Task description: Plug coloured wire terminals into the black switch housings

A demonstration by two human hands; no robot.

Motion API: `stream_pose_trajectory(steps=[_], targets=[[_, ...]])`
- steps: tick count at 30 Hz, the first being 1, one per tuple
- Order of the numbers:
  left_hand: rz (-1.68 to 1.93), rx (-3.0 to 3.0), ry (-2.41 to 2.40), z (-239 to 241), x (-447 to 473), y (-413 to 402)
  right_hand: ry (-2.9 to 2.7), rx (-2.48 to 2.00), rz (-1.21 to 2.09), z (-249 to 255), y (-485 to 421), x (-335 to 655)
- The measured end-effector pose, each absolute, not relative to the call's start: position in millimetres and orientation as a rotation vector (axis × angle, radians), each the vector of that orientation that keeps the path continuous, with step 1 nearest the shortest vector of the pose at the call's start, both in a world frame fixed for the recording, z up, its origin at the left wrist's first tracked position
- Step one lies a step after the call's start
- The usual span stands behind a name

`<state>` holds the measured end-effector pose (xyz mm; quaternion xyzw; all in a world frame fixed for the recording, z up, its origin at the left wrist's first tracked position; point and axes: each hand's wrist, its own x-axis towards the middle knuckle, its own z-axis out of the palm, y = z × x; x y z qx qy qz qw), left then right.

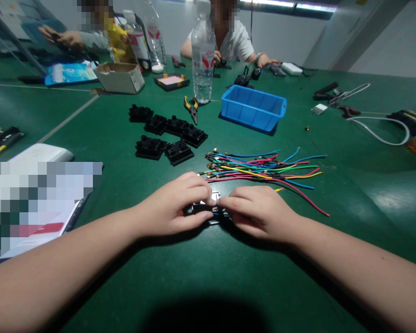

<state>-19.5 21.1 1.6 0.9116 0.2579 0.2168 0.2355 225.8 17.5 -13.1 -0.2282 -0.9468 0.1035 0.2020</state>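
A small black plastic part [197, 209] is low over the table in front of me, between both hands and mostly covered by fingers. My left hand [180, 201] is closed around its left side, thumb in front and fingers behind. At its middle shows a tiny brass-coloured terminal [214, 209]. My right hand [260, 210] is closed at the part's right side, its fingertips by the terminal. Just behind that hand pokes out a yellow wire end [280, 189]; whether my fingers hold this wire is hidden. Beyond my hands lies a bundle of coloured wires [256, 172] with metal terminals.
Several black plastic housings [150, 147] lie ahead on the left. Behind them are yellow-handled pliers [193, 111], a water bottle [203, 60] and a blue bin [251, 111]. A white box-shaped object [38, 159] sits at left. Two people sit across the table.
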Motion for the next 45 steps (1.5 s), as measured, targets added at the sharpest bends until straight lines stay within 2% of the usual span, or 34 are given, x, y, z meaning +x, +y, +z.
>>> stream_pose_trajectory(steps=[45], targets=[[0.553, 2.516, 0.736, 4.4, -18.3, 19.2, -2.842, -0.736, 0.305, -4.5, 16.2, 222.1]])
